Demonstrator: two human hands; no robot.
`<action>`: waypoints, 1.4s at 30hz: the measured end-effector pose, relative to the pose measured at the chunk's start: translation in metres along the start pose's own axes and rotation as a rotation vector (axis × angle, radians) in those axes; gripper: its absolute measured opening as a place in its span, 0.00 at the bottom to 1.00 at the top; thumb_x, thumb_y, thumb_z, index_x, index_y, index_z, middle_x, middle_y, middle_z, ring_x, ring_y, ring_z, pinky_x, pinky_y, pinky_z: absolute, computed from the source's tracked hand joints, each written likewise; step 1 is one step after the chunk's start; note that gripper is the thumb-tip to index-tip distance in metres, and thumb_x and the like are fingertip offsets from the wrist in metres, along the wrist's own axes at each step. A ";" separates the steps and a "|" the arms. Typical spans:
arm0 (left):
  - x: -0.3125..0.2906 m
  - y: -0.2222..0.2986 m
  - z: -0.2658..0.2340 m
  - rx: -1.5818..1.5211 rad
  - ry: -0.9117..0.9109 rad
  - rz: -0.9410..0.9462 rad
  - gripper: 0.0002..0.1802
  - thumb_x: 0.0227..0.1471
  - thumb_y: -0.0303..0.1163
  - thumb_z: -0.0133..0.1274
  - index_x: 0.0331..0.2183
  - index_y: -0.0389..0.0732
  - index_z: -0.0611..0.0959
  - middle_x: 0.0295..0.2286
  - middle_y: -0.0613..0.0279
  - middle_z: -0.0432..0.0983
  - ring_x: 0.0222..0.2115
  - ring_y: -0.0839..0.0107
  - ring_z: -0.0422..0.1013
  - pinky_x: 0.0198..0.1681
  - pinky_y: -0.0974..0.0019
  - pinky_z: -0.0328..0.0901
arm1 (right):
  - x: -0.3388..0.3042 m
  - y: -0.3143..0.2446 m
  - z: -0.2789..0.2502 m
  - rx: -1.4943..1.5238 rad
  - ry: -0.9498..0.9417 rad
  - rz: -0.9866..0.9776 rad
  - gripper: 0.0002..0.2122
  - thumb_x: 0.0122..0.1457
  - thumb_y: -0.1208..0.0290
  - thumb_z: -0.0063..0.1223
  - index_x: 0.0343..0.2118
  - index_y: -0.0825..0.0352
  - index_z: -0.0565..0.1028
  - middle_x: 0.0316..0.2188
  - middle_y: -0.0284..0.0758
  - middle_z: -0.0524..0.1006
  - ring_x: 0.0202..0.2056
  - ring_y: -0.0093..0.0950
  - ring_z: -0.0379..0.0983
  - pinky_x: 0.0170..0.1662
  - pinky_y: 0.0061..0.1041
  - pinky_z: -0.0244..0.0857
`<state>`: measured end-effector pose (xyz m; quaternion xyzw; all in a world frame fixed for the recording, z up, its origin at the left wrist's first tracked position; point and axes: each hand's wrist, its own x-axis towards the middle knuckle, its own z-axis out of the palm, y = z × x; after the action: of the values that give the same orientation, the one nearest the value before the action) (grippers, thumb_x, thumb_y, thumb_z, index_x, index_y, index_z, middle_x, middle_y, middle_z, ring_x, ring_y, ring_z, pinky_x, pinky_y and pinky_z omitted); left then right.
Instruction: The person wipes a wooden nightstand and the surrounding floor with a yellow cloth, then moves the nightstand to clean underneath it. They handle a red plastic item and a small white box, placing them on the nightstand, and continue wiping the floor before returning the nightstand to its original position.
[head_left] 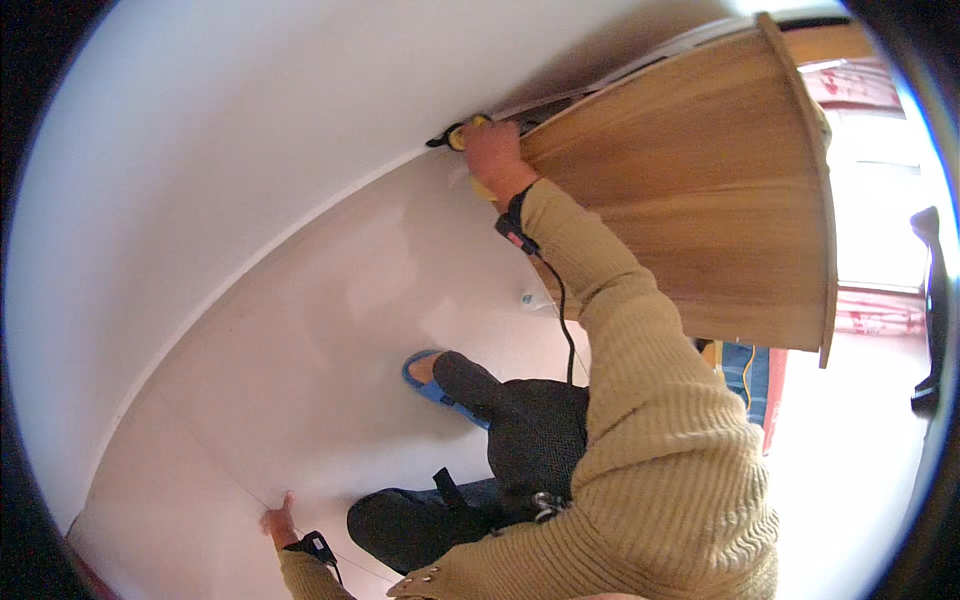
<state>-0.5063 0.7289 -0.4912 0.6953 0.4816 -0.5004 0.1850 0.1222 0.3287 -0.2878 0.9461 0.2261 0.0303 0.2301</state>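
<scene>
My right hand (495, 158) is stretched out to the foot of the white wall, beside the wooden cabinet's edge. Its fingers are closed around a yellow-and-black tool (458, 137) whose kind I cannot make out. The tool's dark tip points left along the line where wall and floor meet, and a bit of yellow also shows below the hand. At the lower left, my left hand (280, 520) is held over the pale floor, away from the wall. Its fingers are apart and nothing is in them.
The tall wooden cabinet (690, 190) fills the upper right, close to the white wall (250, 120). A small white object (535, 300) lies on the floor (330, 290) near its base. My blue slipper (425, 375) rests on the floor. Patterned curtains (880, 312) hang by a bright window.
</scene>
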 end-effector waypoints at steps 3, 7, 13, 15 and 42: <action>0.003 -0.030 0.009 0.058 -0.044 -0.069 0.68 0.27 0.77 0.44 0.48 0.17 0.59 0.50 0.30 0.54 0.53 0.45 0.51 0.55 0.49 0.43 | -0.039 -0.031 -0.017 0.312 -0.035 -0.030 0.09 0.48 0.72 0.43 0.34 0.65 0.71 0.27 0.41 0.74 0.32 0.39 0.71 0.33 0.38 0.63; 0.032 -0.038 0.039 0.059 0.344 -0.204 0.67 0.28 0.76 0.43 0.47 0.16 0.60 0.48 0.33 0.57 0.51 0.48 0.55 0.53 0.51 0.49 | -0.111 -0.055 -0.024 0.665 -0.029 -0.144 0.14 0.47 0.77 0.44 0.39 0.66 0.69 0.31 0.46 0.72 0.35 0.43 0.69 0.38 0.39 0.63; 0.038 0.004 0.000 -0.239 0.378 0.214 0.40 0.43 0.56 0.51 0.40 0.22 0.71 0.37 0.40 0.71 0.41 0.47 0.66 0.43 0.49 0.60 | -0.123 -0.079 -0.036 1.056 -0.318 -0.373 0.20 0.50 0.71 0.46 0.48 0.65 0.64 0.38 0.49 0.70 0.39 0.45 0.68 0.42 0.39 0.62; 0.001 0.047 -0.014 -0.238 0.435 0.510 0.41 0.42 0.49 0.55 0.47 0.23 0.64 0.47 0.36 0.61 0.50 0.49 0.57 0.53 0.56 0.52 | -0.109 -0.075 -0.042 1.078 -0.384 -0.437 0.24 0.50 0.68 0.49 0.51 0.66 0.61 0.43 0.51 0.68 0.42 0.45 0.67 0.46 0.39 0.60; -0.444 0.409 -0.228 -0.635 0.406 1.473 0.30 0.52 0.35 0.49 0.52 0.31 0.60 0.49 0.44 0.61 0.48 0.61 0.62 0.49 0.64 0.59 | -0.295 0.336 -0.230 1.237 1.277 1.059 0.15 0.57 0.60 0.47 0.38 0.69 0.70 0.31 0.36 0.72 0.31 0.21 0.68 0.37 0.20 0.64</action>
<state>-0.0549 0.4907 -0.0967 0.8243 0.0450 0.0441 0.5626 -0.0405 0.0294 0.0825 0.6849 -0.1629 0.5026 -0.5018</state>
